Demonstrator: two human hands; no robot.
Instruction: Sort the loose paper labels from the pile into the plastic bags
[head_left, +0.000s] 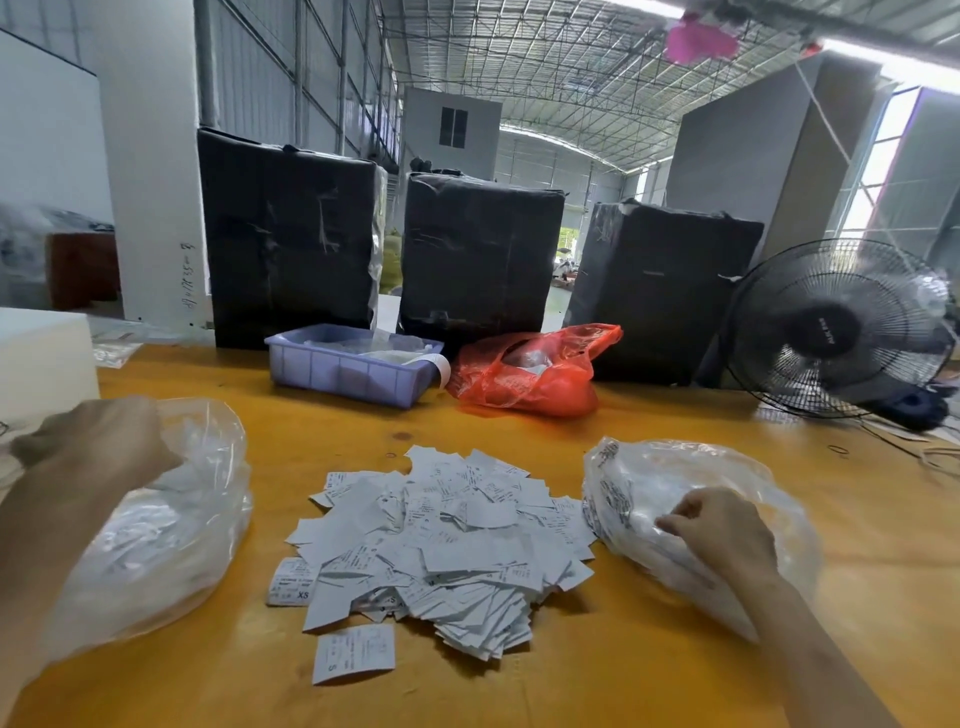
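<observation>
Lying heaped, white printed paper labels (441, 545), clear plastic bags (171, 530) flanking

Orange table (649, 675) carries label pile (441, 540), two clear bags (171, 519), purple tray (353, 369).

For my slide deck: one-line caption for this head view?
Both hands at clear plastic bags flanking a pile of paper labels.

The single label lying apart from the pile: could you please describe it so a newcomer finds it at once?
Start at the paper pile mid-table, between two clear bags. Look to its near-left edge: the lone label lies flat on bare orange tabletop, marked S, touching no other slip.
</observation>
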